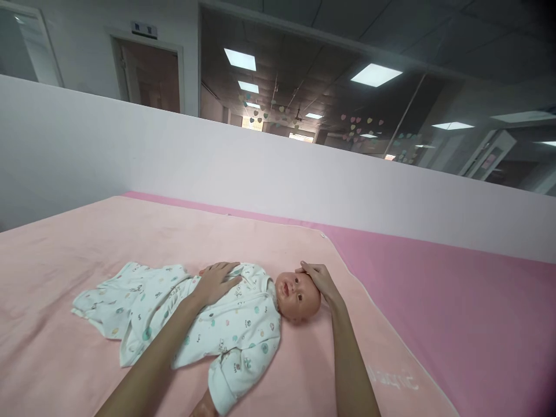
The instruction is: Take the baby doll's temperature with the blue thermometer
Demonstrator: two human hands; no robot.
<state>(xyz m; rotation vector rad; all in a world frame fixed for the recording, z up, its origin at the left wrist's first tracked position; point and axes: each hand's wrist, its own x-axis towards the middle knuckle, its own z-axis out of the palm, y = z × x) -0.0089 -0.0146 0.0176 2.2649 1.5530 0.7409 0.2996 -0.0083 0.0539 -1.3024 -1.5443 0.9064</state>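
Note:
A baby doll [299, 298] lies on its back on a pink blanket [313, 370], its head toward the right. It wears a white sleepsuit [234, 324] printed with small coloured figures. My left hand [216, 282] lies flat on the doll's front, around the chest and belly, with the fingers stretched out. Against the top of the doll's head rests my right hand [319, 278], its fingers extended over the forehead and crown; some of the fingers are hidden. One doll hand [205, 405] shows below the near sleeve.
The blanket lies over a darker pink mat [434, 284], which shows along the back and right. Behind it runs a low white wall [243, 168], with a large window [330, 87] above. A doorway [150, 75] is at the back left.

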